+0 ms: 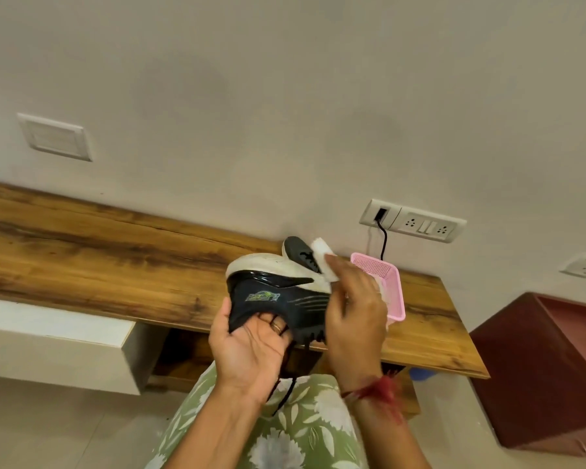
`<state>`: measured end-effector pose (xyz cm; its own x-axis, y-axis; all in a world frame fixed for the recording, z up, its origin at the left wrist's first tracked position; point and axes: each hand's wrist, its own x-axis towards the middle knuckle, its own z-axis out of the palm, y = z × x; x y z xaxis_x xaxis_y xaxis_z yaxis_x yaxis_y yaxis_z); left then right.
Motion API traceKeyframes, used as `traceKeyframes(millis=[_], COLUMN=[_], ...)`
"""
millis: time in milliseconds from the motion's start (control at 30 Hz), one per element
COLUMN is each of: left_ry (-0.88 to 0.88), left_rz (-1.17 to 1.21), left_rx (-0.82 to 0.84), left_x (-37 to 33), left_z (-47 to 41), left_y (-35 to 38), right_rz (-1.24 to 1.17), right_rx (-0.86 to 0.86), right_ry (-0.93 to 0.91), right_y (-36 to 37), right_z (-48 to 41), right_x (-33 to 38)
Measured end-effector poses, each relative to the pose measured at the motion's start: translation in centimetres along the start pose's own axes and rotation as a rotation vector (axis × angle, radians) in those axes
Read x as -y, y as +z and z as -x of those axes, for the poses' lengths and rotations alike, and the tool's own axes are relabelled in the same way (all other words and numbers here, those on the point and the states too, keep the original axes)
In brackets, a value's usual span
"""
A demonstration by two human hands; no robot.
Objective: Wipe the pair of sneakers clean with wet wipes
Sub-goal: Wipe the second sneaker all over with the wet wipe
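Observation:
A black sneaker [278, 296] with a white sole is held upside down and on its side above my lap, sole toward the wall. My left hand [251, 346] grips it from below, fingers curled into the shoe's opening. My right hand [356, 302] holds a white wet wipe [323, 257] against the white sole near the shoe's right end. The second black sneaker [296, 250] lies on the wooden table behind the first, mostly hidden. Black laces hang down between my hands.
A long wooden table [115, 252] runs along the wall. A pink plastic basket [386, 282] sits on it behind my right hand. A socket panel [413, 220] with a black cable is on the wall. A dark red cabinet [542, 367] stands at right.

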<state>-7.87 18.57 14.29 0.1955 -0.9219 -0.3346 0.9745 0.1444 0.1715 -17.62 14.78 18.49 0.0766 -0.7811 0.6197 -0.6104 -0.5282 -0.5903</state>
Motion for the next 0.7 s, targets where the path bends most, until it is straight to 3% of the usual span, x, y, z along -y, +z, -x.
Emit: traceKeyframes(millis=[67,233,533,700], left_ry=[0.018,0.009,0.017,-0.014], left_rz=[-0.035,-0.065,0.034,0.070], left_rx=[0.008,0.005,-0.031,-0.032], left_x=[0.2,1.0,-1.1,-1.2], left_z=[-0.2,0.1,-0.3,-0.5], left_y=[0.2,0.1,-0.3,-0.3], right_rz=[0.089,0.240,0.395,0.450], right_rx=[0.036,0.261,0.300,0.272], right_ry=[0.030,-0.347,-0.360,-0.274], right_y=[0.0,2.4,0.0,-1.9], right_z=[-0.2,0.3,1.3,1.7], right_x=[-1.9,-0.1,-5.2,-7.9])
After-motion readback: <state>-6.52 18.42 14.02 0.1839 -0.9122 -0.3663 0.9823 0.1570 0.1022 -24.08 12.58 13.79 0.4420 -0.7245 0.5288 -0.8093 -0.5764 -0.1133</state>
